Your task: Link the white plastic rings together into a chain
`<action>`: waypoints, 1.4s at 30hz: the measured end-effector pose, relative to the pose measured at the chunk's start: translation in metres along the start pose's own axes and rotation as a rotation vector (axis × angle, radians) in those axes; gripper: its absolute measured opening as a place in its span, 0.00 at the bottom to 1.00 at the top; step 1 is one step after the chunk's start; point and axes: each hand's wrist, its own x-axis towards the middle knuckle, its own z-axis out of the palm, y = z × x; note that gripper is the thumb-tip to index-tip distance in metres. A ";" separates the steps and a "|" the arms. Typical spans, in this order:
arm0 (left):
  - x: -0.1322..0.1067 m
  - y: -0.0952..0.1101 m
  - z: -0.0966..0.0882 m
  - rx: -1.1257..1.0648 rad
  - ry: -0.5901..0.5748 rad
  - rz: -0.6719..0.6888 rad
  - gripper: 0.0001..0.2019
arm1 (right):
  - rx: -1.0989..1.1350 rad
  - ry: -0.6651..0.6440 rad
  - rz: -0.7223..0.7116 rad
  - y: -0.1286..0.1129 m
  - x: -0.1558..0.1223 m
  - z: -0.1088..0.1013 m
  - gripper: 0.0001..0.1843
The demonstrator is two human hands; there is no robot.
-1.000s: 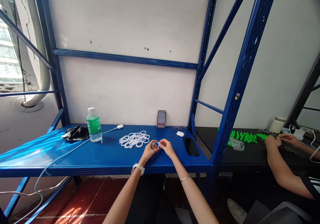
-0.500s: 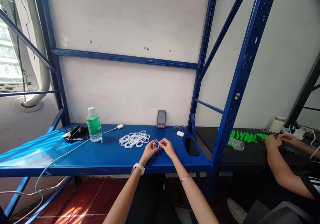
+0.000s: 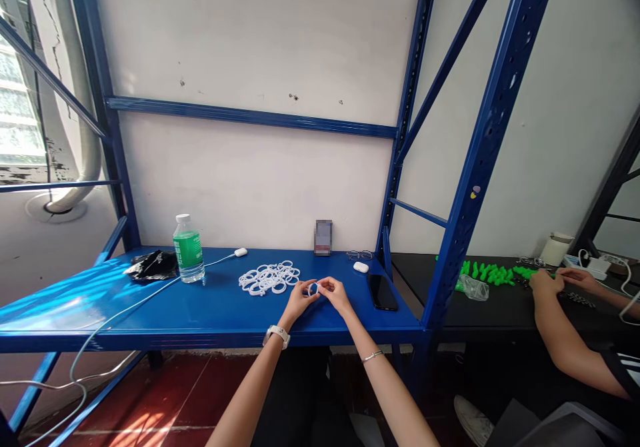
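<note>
One white ring [image 3: 309, 290], partly hidden by fingers [image 3: 325, 283] pinching it

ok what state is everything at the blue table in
White ring, held
Left hand, holding white ring
Right hand, pinching white ring
White ring pile, loosely heaped
Water bottle, upright, capped
Smartphone, flat, dark
Black plastic bag, crumpled
Earbud case, seemingly shut
Eyeglasses, folding unclear
White adapter, corded
Blurred rectangle, upright

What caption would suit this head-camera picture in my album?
A left hand and right hand hold a small white ring over a blue metal table, near a heap of white rings.
</note>
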 end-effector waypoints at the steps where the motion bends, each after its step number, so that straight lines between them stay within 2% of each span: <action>1: 0.000 -0.001 0.000 -0.006 -0.001 -0.001 0.28 | 0.005 -0.007 0.002 -0.001 0.000 0.000 0.19; 10: 0.002 -0.006 0.001 -0.061 -0.048 -0.014 0.28 | 0.091 -0.075 0.032 -0.002 -0.001 0.001 0.21; 19: 0.000 0.002 0.001 -0.075 -0.114 -0.018 0.27 | 0.104 -0.083 0.037 0.003 0.001 0.001 0.21; 31: -0.002 0.008 0.000 0.015 -0.123 0.023 0.25 | 0.078 -0.089 0.031 0.006 0.001 0.001 0.21; 42: 0.000 0.000 0.000 -0.066 -0.133 -0.001 0.27 | 0.089 -0.096 0.033 0.004 0.000 0.002 0.21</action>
